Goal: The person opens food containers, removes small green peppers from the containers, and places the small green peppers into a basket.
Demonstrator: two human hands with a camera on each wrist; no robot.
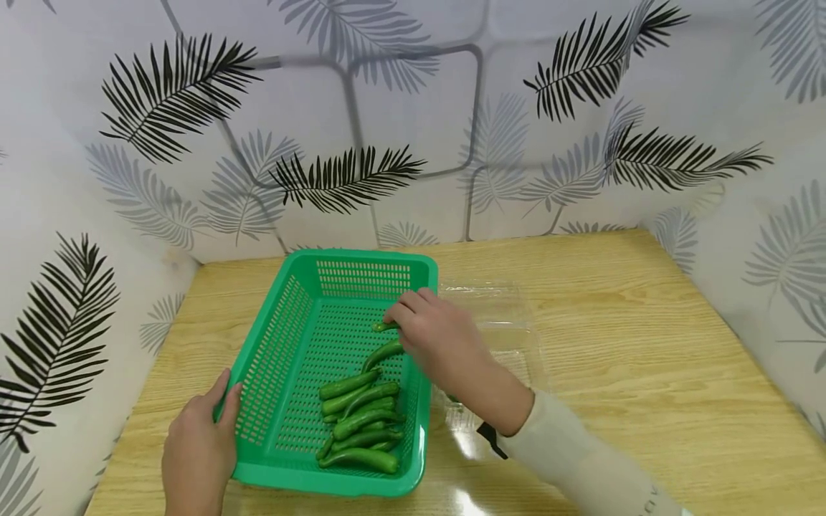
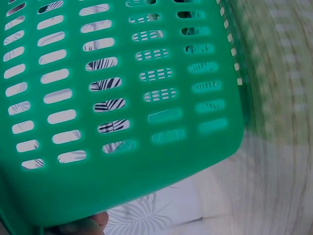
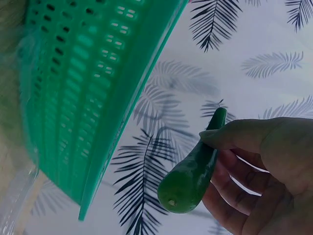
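Note:
A green plastic basket (image 1: 422, 437) with slotted walls stands on the table, several long green peppers (image 1: 366, 424) piled in its near right part. At the basket's left side, my left hand (image 1: 198, 448) grips the rim, thumb over the edge. My right hand (image 1: 445, 344) is over the right rim and pinches one green pepper (image 3: 188, 178) between thumb and fingers; in the head view only its tip shows. Another curved pepper (image 1: 381, 354) lies just below that hand, partly covered by it. The left wrist view shows mostly the basket's outer wall (image 2: 122, 181).
A clear plastic container (image 1: 516, 340) stands against the basket's right side, partly hidden by my right arm; something green shows low in it. The wood-grain table (image 1: 645, 344) reaches back to a leaf-patterned wall covering (image 1: 439, 143), which also rises on both sides.

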